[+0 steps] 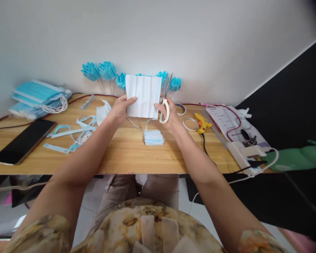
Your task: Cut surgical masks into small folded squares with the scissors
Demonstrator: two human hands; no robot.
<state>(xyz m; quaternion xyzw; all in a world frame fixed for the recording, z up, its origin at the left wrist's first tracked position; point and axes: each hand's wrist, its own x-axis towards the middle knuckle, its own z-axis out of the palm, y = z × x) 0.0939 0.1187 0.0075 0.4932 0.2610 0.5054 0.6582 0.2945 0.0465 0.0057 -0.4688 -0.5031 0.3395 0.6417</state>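
Observation:
A white, pleated face mask (pixel 143 96) is spread upright above the table between my two hands. My left hand (pixel 120 108) is closed on its left edge, thumb lying on the front. With thumb and fingers, my right hand (pixel 171 110) pinches the lower right edge. That same hand also holds scissors (pixel 165 105) with cream handles, blades parted and pointing up. Thin loops hang beneath the mask. Just below it on the table lies a small stack of cut pale-blue mask pieces (pixel 153 137). Blue flowers (pixel 107 70) on sticks stand behind, partly hidden by the mask.
Whole blue masks (pixel 37 93) are piled at the left, near a black phone (pixel 23 140). Cut strips (pixel 73 131) lie by my left forearm. Rightward are tape rolls (pixel 190 124), a yellow glue gun (pixel 202 123) and a power strip (pixel 243 158) with cables.

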